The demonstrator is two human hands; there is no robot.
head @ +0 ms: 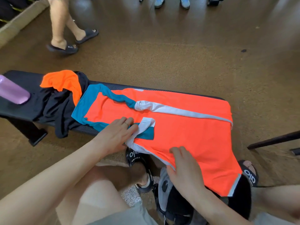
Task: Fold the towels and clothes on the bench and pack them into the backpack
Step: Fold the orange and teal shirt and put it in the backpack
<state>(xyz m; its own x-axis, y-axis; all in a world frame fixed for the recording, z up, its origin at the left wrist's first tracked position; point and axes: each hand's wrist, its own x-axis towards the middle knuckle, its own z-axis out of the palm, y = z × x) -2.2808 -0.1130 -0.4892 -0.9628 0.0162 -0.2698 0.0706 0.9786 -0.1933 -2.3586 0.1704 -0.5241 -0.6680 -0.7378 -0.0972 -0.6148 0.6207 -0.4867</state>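
An orange shirt (186, 127) with teal and white panels lies spread along the black bench (21, 82), its near part hanging off the front edge. My left hand (116, 135) rests flat on the shirt's folded-in sleeve near the collar end. My right hand (183, 166) lies with straight fingers on the hanging near edge of the shirt. A heap of black clothing (56, 104) with an orange cloth (65, 82) on top sits at the bench's left part. The backpack (175, 200), grey and black, stands on the floor between my feet, partly under the shirt.
A purple bottle (13, 91) lies on the bench's far left. Another person's legs in dark sandals (65, 46) stand on the brown floor beyond the bench. More feet show at the top. A dark metal bar (276, 140) juts in at the right.
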